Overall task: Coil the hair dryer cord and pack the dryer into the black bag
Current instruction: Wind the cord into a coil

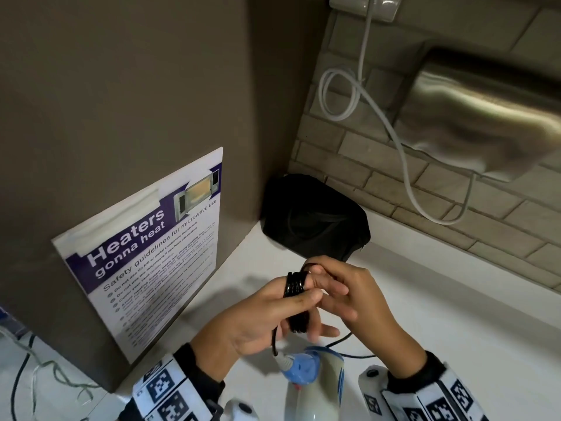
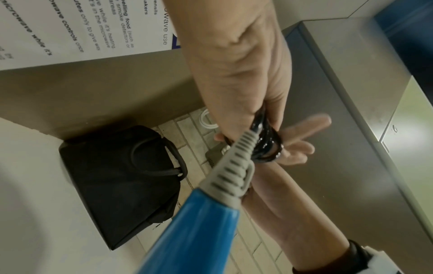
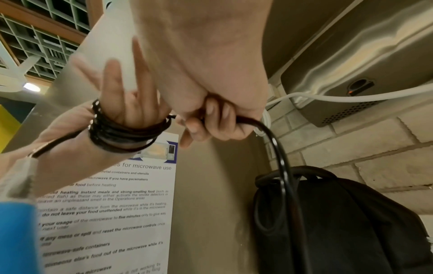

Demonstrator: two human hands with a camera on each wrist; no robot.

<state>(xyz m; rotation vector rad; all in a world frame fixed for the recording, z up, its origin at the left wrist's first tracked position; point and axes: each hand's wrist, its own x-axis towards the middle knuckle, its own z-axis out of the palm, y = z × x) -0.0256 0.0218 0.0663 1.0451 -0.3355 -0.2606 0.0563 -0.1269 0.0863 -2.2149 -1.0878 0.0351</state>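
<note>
The black hair dryer cord point(image 1: 294, 285) is wound in several loops around the straight fingers of my left hand point(image 1: 303, 302), and the thumb pins the coil point(image 3: 121, 133). My right hand point(image 1: 331, 284) pinches the loose run of cord point(image 3: 281, 166) right beside the coil. The blue and white hair dryer point(image 1: 312, 375) lies on the counter under my hands, its grey strain relief point(image 2: 234, 166) leading up into the coil point(image 2: 267, 146). The black bag point(image 1: 315, 220) sits in the corner just beyond my hands, handles up point(image 2: 121, 181).
A microwave safety poster point(image 1: 145, 262) hangs on the brown panel to the left. A steel hand dryer point(image 1: 485, 110) with a white cable point(image 1: 403, 153) is fixed to the brick wall on the right. The white counter point(image 1: 455, 314) stretches right. Thin cables point(image 1: 24, 375) hang at lower left.
</note>
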